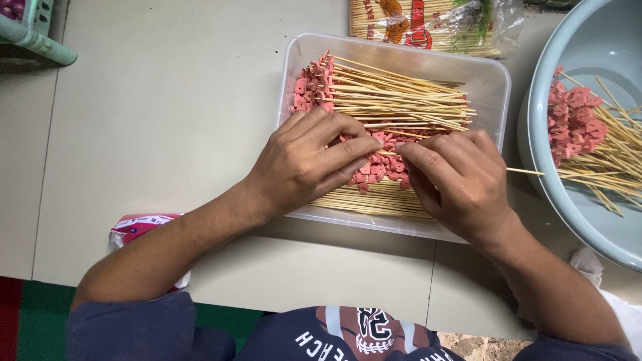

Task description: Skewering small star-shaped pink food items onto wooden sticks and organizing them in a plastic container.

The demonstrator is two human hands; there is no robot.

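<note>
- Pale worktop (pixel 167 120) filling most of the frame, tiled, everything laid out within arm's reach.
- Big grey-blue basin (pixel 568 200) at the right edge, holding a heap of loaded skewers (pixel 588 144), pink ends bunched to the left, sticks fanning right. Looks like the drop-off pile, close to the right hand.
- Clear plastic tray (pixel 495 73) dead centre, straight in front of the body. More skewers with meat (pixel 374 93) stacked along its far side, pink ends to the upper left, so stock stays tidy and out of the way.
- Loose pink meat pieces (pixel 378 168) piled mid-tray, right under the fingers. Bare sticks (pixel 361 200) lying along the near side of the tray.
- Packet of fresh bamboo sticks (pixel 435 23) at top centre, just behind the tray.
- Left hand (pixel 301 164) over the tray's middle, fingertips pressed together on a pink piece, though the piece itself mostly hidden.
- Right hand (pixel 455 180) opposite, grip pinching a single skewer (pixel 525 172), tail poking out right toward the basin, tip aimed at the left fingertips. Hands almost touching, presumably to steady the piece.
- Pink-and-white wrapper (pixel 137 227) lower left, by the left forearm.
- Green basket corner (pixel 40 40) at upper left.
</note>
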